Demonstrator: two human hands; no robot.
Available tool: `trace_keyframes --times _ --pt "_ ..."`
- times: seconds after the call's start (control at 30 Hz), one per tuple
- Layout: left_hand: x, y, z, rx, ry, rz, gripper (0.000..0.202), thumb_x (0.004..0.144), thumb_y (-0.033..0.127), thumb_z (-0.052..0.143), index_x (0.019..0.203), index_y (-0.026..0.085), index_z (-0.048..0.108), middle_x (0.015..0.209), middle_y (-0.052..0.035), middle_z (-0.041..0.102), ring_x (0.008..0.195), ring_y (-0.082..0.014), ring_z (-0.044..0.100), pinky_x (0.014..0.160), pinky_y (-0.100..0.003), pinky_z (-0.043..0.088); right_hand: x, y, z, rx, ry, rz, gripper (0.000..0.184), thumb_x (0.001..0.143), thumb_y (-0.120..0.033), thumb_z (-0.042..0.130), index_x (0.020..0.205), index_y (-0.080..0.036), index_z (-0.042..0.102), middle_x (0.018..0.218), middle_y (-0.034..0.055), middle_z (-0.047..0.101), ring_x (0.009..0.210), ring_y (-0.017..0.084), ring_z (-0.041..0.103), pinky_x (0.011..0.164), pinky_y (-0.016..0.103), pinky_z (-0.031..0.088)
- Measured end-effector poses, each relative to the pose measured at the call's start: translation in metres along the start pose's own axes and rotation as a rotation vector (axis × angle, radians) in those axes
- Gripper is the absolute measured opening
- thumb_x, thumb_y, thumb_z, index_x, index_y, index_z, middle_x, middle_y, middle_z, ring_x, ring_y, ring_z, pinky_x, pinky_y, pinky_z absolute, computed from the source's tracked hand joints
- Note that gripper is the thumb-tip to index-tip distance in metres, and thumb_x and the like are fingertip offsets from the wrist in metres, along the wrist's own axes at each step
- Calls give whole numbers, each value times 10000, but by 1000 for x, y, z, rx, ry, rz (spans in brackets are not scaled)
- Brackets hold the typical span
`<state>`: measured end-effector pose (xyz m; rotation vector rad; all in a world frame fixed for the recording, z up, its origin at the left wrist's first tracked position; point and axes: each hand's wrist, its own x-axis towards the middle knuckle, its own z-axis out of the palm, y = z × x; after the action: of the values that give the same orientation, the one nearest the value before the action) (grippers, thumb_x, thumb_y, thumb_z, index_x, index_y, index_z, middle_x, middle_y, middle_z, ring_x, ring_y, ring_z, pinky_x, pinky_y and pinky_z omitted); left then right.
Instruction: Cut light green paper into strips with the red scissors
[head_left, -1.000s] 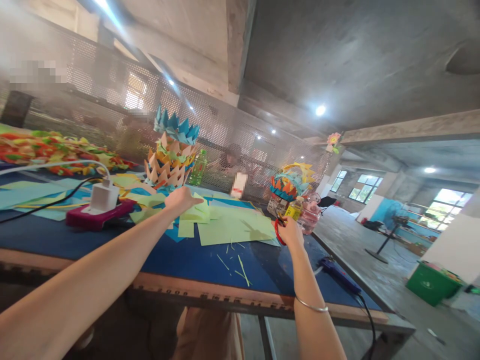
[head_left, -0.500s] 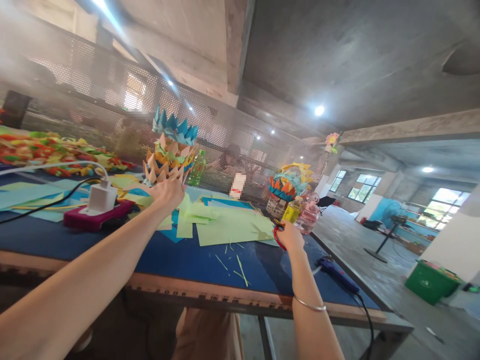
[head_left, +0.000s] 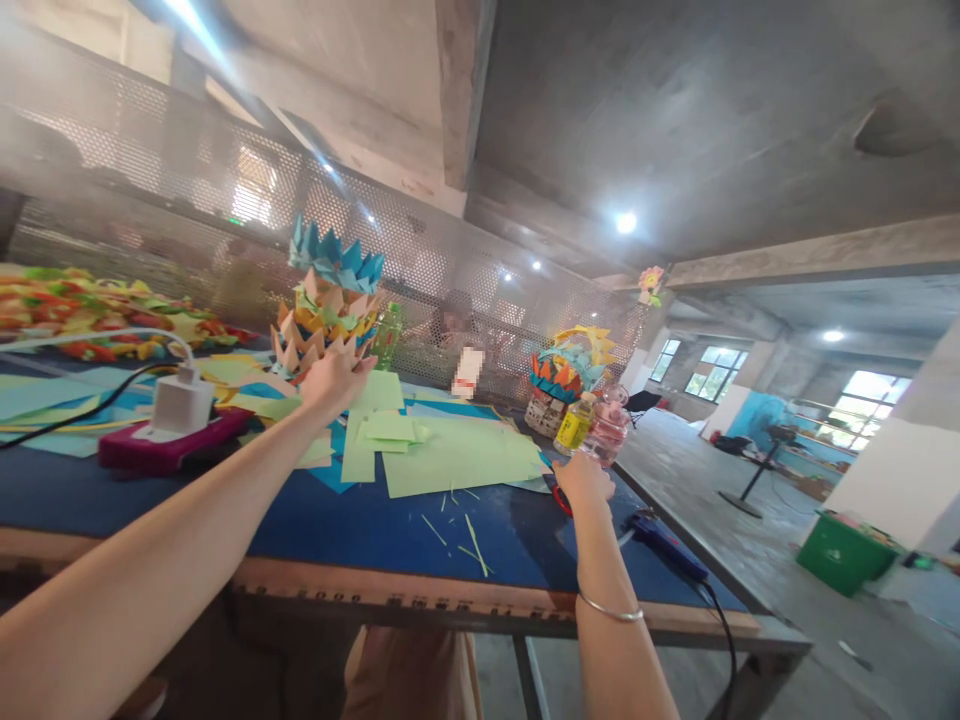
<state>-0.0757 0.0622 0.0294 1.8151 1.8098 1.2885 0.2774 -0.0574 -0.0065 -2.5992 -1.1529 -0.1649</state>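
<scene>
At the far left-centre of the counter point(head_left: 292, 520), head view: the left hand point(head_left: 330, 385) is now at the lower, peach-coloured part of the stack of pointed paper rings point(head_left: 326, 325). Compared with 1.0 s ago, it has moved off the green paper and across to the stack. Its fingers are curled; whether they pinch a ring cannot be told.

On the counter's right side, same view: the right hand point(head_left: 585, 480) is lower than 0.5 s ago, knuckles up. The red-handled scissors point(head_left: 561, 501) are partly hidden beneath it, with 1 red loop visible just beside the right end of the large green sheet point(head_left: 465, 457). The fingers point away; whether they grip or have released cannot be told.

Assessment: attention appears to have shifted from the sheets to the stack, with cutting paused. Thin green trimmings point(head_left: 474, 545) lie nearer the front edge; 1 yellow-labelled bottle point(head_left: 574, 424) stands just beyond the right hand.
</scene>
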Motion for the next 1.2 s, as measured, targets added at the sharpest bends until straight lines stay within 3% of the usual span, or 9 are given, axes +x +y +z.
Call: trace_keyframes --times 0.17,0.23,0.43,0.57,0.7,0.77,0.93,1.07,1.2 --pt "-3 4 21 -190 -114 -89 370 756 469 566 657 123 647 546 -70 558 674 -234 589 554 -262 402 2 -39 14 -41 43 -425 421 869 -431 422 1132 -150 595 1121 160 630 1078 276 563 861 356 413" --pt "-8 6 27 -280 -163 -118 351 742 468 581 673 134 661 525 -57 570 586 -210 588 509 -259 413 7 -53 22 -60 2 -485 454 825 -473 492 1117 -145 607 1131 153 629 1091 273 555 873 331 411" --pt "-18 12 29 -562 -227 -228 254 676 384 675 618 137 655 514 -51 611 500 -173 584 466 -247 442 25 -68 42 -92 -57 -420 332 778 -303 594 1020 -85 658 1041 218 647 971 259 624 798 294 442" --pt "-20 15 30 -639 -258 -241 245 670 359 692 587 131 657 502 -67 613 461 -170 565 443 -262 438 30 -55 43 -83 13 -380 267 785 -144 535 1014 -98 662 1007 216 649 933 256 635 758 301 443" --pt "-26 20 35 -706 -338 -302 212 675 348 698 619 146 668 530 -55 628 461 -151 550 448 -255 445 23 -50 34 -32 151 -420 331 864 -148 400 1104 -173 627 1018 140 652 965 226 603 769 287 421" --pt "-31 23 37 -793 -450 -337 176 685 316 700 649 146 674 575 -51 646 491 -140 567 478 -243 457 12 -58 29 32 283 -558 341 892 -158 376 1140 -209 606 1059 94 636 1003 190 561 823 265 387" --pt "-42 27 41 -1090 -866 -350 183 695 277 713 712 101 668 707 -97 691 617 -162 633 633 -271 505 -31 -92 20 145 687 -1158 239 907 -175 439 918 -208 675 921 59 644 870 188 511 814 315 336" --pt "-44 27 43 -1138 -925 -384 193 671 268 744 730 105 661 704 -70 700 627 -149 629 668 -264 505 -57 -105 19 89 778 -1400 225 879 -108 456 788 -184 647 883 52 634 834 179 490 808 326 323" --pt "-43 26 47 -1138 -798 -304 210 640 272 766 706 97 671 672 -74 693 593 -150 610 628 -268 495 -64 -103 18 132 710 -1475 151 855 -219 526 754 -188 635 829 49 615 830 183 490 823 335 325"
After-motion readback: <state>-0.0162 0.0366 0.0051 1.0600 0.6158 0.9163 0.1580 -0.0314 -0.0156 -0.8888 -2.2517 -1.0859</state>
